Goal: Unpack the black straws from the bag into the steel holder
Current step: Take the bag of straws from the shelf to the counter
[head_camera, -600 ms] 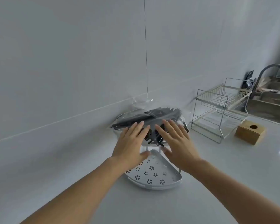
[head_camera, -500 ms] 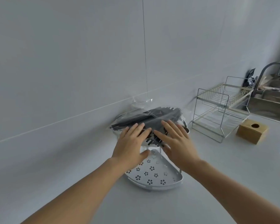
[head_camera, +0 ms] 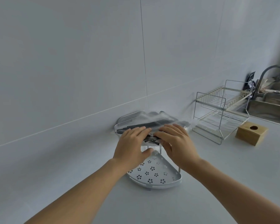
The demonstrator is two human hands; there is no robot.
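No writing can be read anywhere here. The clear bag (head_camera: 153,122) of black straws (head_camera: 162,122) shows no label or print through its blur. The white corner shelf (head_camera: 153,173) carries only punched flower shapes, which are a pattern and not signs. The wooden box (head_camera: 251,133) on the worktop (head_camera: 225,167) has a round hole on top and plain sides. The wire dish rack (head_camera: 220,109) bears no tag. A dark packet (head_camera: 250,81) by the tap (head_camera: 271,73) has pale marks on it, but they are too small and too blurred to make out as letters or numbers. The wall tiles (head_camera: 71,62) are bare.
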